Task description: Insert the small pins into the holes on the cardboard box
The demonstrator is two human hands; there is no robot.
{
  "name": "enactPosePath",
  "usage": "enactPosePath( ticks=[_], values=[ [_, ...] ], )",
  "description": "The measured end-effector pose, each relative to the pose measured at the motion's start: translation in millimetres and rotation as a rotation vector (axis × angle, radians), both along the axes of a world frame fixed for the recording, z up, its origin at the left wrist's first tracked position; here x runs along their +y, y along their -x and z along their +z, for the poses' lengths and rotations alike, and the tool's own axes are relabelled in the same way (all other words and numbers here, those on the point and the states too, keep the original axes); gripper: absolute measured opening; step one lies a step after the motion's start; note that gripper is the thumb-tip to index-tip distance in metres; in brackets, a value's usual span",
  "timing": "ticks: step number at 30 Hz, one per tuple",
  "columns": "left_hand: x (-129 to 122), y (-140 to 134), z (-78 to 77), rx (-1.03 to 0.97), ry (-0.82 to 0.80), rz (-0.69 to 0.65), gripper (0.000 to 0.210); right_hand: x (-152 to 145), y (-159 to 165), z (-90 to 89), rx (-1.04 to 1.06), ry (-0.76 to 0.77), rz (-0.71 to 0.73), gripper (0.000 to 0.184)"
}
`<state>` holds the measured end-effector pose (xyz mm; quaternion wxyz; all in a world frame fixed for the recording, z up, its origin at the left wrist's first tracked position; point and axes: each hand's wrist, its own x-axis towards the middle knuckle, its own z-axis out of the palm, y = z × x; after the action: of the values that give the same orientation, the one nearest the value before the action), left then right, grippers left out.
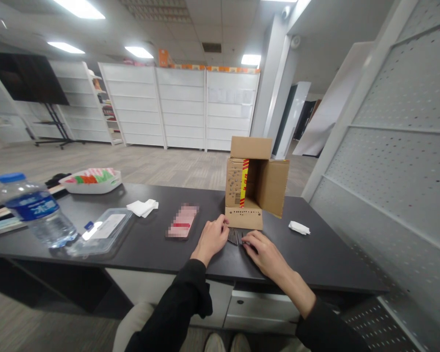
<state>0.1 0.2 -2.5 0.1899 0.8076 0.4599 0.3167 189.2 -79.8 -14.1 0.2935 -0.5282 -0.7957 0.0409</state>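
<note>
Between my hands, a small row of thin dark metal rods (233, 237) lies fanned out on the dark desk; they are too small to tell whether they are screws or bits. At the row's left end is my left hand (211, 238), its fingers curled in, with whatever they hold hidden. My right hand (262, 250) rests at the right end, thumb and fingertips pinched around what looks like one thin dark rod. Just beyond the hands stands an open cardboard box (233, 183) with yellow-red tape. Rows of small holes mark its lowered front flap (244, 219).
A pink phone-like slab (183, 222), its surface blurred, lies left of my hands. Farther left are crumpled tissue (143, 208), a clear plastic case (108, 232), a water bottle (36, 210) and a white tray (91, 183). Another tissue (299, 228) lies right, near a perforated panel (399, 142).
</note>
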Motion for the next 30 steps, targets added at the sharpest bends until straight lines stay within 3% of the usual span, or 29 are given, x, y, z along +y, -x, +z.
enactPosePath(
  ticks=[19, 25, 30],
  values=[
    [1.5, 0.2, -3.8, -0.030, 0.017, -0.008, 0.018, 2.4, 4.6, -3.5, 0.067, 0.009, 0.075, 0.020],
    [1.0, 0.2, -3.1, -0.035, 0.016, -0.012, 0.018, 2.7, 2.4, -5.4, 0.052, 0.011, -0.076, 0.021],
    [0.1, 0.1, -0.9, -0.041, 0.013, -0.015, 0.018, -0.1, 5.9, -0.8, 0.010, 0.042, -0.043, 0.023]
  ],
)
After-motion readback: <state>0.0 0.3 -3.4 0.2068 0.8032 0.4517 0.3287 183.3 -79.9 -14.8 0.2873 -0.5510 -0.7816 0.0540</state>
